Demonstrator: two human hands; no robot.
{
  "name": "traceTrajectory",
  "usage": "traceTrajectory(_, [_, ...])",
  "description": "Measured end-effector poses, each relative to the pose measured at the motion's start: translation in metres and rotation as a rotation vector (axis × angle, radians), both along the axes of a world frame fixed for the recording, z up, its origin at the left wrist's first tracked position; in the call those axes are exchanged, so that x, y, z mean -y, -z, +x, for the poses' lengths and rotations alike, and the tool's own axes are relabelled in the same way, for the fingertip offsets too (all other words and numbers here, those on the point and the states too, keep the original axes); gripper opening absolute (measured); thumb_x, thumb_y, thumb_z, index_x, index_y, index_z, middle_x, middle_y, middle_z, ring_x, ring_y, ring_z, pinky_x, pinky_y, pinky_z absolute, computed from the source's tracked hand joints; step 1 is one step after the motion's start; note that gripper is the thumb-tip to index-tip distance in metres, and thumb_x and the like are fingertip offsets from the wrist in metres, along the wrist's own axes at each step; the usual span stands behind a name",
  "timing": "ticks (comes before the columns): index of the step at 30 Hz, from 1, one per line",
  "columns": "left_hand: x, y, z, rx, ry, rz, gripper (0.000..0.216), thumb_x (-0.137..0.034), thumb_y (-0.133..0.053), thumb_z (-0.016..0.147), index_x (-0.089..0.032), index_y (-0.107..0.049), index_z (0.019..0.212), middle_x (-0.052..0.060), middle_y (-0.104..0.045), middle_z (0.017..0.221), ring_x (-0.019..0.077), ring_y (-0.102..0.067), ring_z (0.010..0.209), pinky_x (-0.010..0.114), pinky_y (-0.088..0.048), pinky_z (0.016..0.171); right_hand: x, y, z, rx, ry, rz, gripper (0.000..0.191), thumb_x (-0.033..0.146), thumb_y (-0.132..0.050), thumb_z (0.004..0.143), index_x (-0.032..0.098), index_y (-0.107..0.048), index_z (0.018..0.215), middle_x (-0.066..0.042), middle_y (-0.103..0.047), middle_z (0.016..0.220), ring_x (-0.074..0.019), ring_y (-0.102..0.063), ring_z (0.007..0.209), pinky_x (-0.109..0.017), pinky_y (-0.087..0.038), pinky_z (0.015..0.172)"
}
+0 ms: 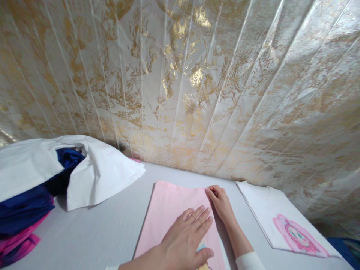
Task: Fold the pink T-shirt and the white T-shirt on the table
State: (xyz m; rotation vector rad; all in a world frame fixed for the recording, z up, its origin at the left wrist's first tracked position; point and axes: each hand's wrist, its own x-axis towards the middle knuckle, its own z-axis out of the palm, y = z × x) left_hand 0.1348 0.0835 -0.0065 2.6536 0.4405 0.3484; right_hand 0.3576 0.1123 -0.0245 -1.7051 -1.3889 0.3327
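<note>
A folded pink garment (168,210) lies flat on the white table (112,228) in front of me. My left hand (185,234) rests palm down on its middle, fingers spread and flat. My right hand (221,202) pinches the garment's far right corner between thumb and fingers. A bit of a coloured print shows under my left thumb.
A folded white shirt (270,213) with a pink cartoon print lies at the right. At the left sits a loose heap of white (98,172), dark blue (25,206) and magenta (17,243) clothes. A gold-and-white patterned wall (197,82) stands right behind the table.
</note>
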Motion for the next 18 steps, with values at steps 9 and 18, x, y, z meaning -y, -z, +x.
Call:
traceTrajectory(9, [-0.036,-0.024,-0.022,-0.093,-0.409,0.159,0.044,-0.026,-0.052,0.094,-0.016,-0.045,0.137,0.012,-0.045,0.145,0.0265,-0.040,0.133,0.042,-0.029,0.110,0.000,0.005,-0.002,0.082,-0.033,0.002,0.033,0.051,-0.049,0.084,0.022,-0.063,0.074,-0.006,-0.065,0.079,-0.0230,-0.055,0.080,-0.034,-0.040,0.077])
traceTrajectory(18, [-0.108,-0.032,-0.064,-0.211,-0.832,0.063,0.014,-0.008,-0.050,0.087,-0.014,-0.058,0.097,0.011,-0.064,0.102,0.0252,-0.059,0.101,0.034,-0.041,0.090,0.000,0.001,-0.008,0.108,-0.070,0.023,0.034,0.052,-0.051,0.083,0.022,-0.065,0.076,-0.006,-0.066,0.088,-0.0237,-0.055,0.089,-0.035,-0.041,0.084])
